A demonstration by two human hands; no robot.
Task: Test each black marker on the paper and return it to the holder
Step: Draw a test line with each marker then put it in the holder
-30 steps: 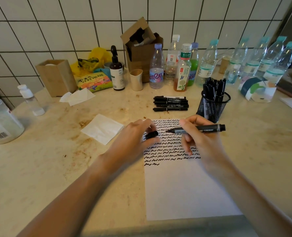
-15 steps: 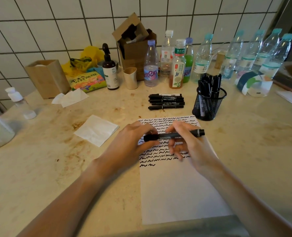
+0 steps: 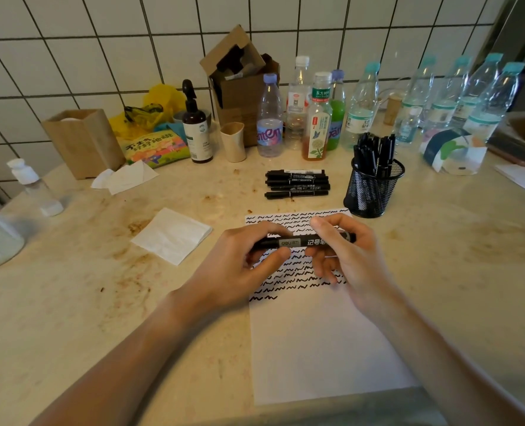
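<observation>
The marker [image 3: 304,242] is held level over the paper [image 3: 322,342], gripped at both ends by the left hand [image 3: 239,265] and right hand [image 3: 347,256]. Cap probably gets pressed fully home before it's dropped upright in the holder [image 3: 373,192].

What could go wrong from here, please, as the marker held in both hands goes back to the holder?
1. The mesh holder is already crowded with markers, so pushing in the held marker could jam it or tip the holder.
2. If the cap under the left hand is not fully seated, ink could smear the right hand or the paper.
3. The loose markers lying nearby could be knocked and roll.
</observation>
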